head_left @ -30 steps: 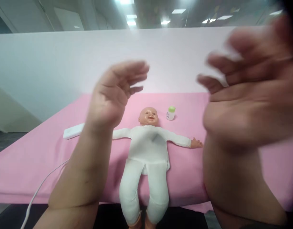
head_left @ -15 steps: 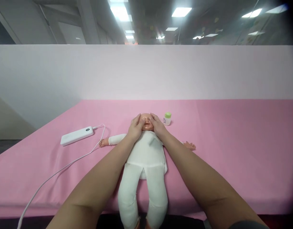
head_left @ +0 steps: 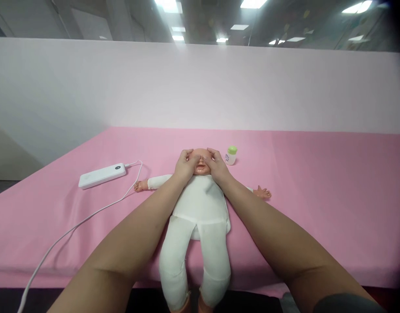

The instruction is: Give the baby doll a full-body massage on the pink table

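A baby doll (head_left: 203, 200) in a white cloth suit lies on its back, its arms spread and its legs toward me. My left hand (head_left: 185, 167) cups one side of the doll's head (head_left: 202, 168), fingers curved at the temple and the thumb on the face beside the nose. On the other side my right hand (head_left: 218, 166) grips the head in the same way, its thumb also close to the nose. Both thumbs cover the eyes and cheeks; the mouth and part of the forehead show.
The doll lies on a pink-covered table (head_left: 311, 195). A small jar with a green lid (head_left: 231, 155) stands right of the head. At the left lies a white power bank (head_left: 102, 175), its white cable (head_left: 89, 217) running to the front edge. A white partition (head_left: 200, 87) rises behind.
Both thumbs have slid inward over the doll's face toward the nose, and the fingers are more bent. The whole view has shifted slightly; the doll stays in place.
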`<state>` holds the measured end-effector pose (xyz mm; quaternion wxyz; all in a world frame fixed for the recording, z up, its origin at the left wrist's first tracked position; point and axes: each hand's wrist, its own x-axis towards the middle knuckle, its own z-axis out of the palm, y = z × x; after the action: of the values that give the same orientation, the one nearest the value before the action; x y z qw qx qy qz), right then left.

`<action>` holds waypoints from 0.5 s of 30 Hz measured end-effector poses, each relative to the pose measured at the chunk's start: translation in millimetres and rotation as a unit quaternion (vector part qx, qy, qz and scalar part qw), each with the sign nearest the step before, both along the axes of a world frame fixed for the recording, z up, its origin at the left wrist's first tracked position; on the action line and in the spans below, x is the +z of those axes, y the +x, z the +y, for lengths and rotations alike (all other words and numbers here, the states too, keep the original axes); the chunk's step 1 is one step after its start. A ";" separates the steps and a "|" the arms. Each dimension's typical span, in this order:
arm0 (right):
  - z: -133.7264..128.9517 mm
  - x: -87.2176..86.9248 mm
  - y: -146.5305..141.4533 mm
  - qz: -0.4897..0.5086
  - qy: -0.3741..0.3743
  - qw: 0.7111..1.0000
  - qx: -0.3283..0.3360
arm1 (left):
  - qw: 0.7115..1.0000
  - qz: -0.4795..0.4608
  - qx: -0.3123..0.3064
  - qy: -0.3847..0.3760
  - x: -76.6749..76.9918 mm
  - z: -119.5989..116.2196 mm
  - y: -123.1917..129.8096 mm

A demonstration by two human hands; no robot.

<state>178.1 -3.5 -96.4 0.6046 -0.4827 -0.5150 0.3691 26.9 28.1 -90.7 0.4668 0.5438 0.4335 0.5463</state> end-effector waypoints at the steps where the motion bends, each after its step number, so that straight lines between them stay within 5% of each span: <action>1: 0.1 -0.5 0.1 0.011 -0.005 1.000 -0.007 | 1.000 0.004 -0.005 -0.004 0.7 -1.4 -0.3; 9: 4.5 -1.2 -3.0 0.163 -0.030 0.986 0.026 | 0.998 -0.056 -0.025 -0.018 -0.8 -2.1 1.2; 15: 8.3 -3.3 -5.8 0.180 -0.037 0.983 0.003 | 0.996 -0.082 -0.011 -0.037 -0.7 2.8 4.3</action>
<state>172.3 4.8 -99.7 0.6683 -0.4290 -0.3846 0.4705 31.1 30.9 -91.4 0.5270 0.4839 0.4077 0.5674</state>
